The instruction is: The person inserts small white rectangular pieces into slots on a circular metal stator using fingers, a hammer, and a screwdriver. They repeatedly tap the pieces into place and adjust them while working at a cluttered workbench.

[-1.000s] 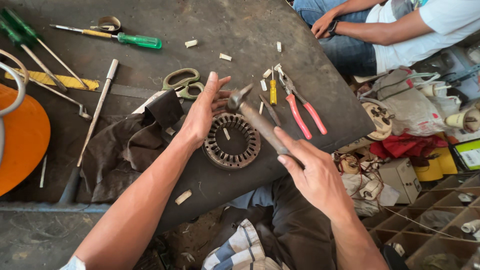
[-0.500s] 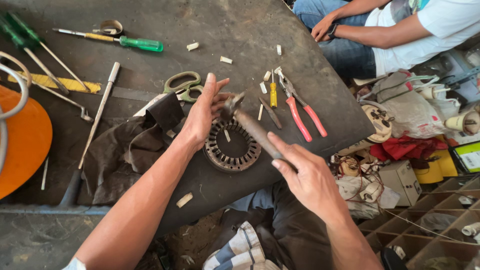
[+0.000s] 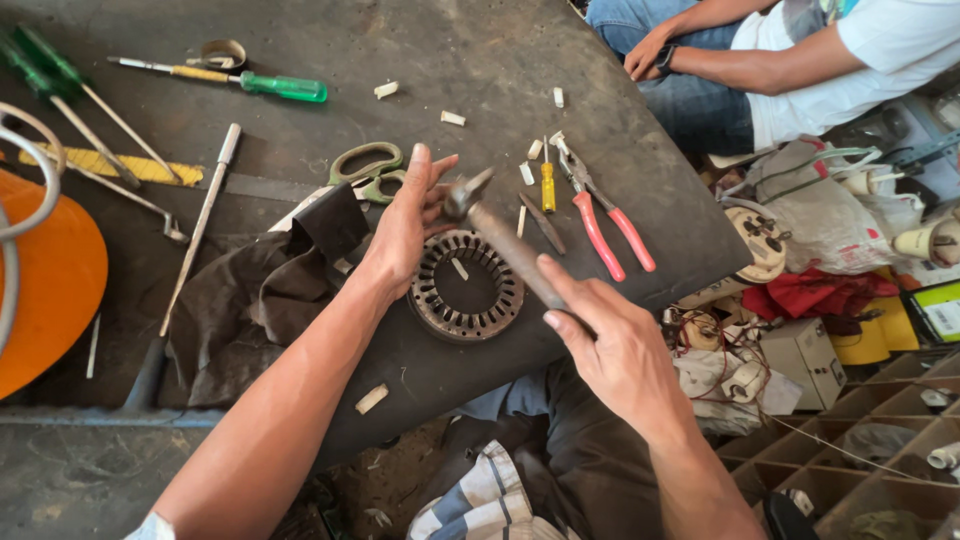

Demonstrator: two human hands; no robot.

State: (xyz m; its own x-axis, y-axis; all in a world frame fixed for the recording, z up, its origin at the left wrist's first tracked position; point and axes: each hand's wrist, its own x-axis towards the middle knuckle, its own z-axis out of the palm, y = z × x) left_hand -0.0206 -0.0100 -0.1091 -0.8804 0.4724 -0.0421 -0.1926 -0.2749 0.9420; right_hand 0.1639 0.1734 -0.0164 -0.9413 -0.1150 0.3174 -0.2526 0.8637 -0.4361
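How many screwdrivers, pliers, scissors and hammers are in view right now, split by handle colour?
Green-handled screwdrivers: 3
Yellow-handled screwdriver: 1
Red-handled pliers: 1
Scissors: 1
Hammer: 1, gripped in the right hand
Total: 7
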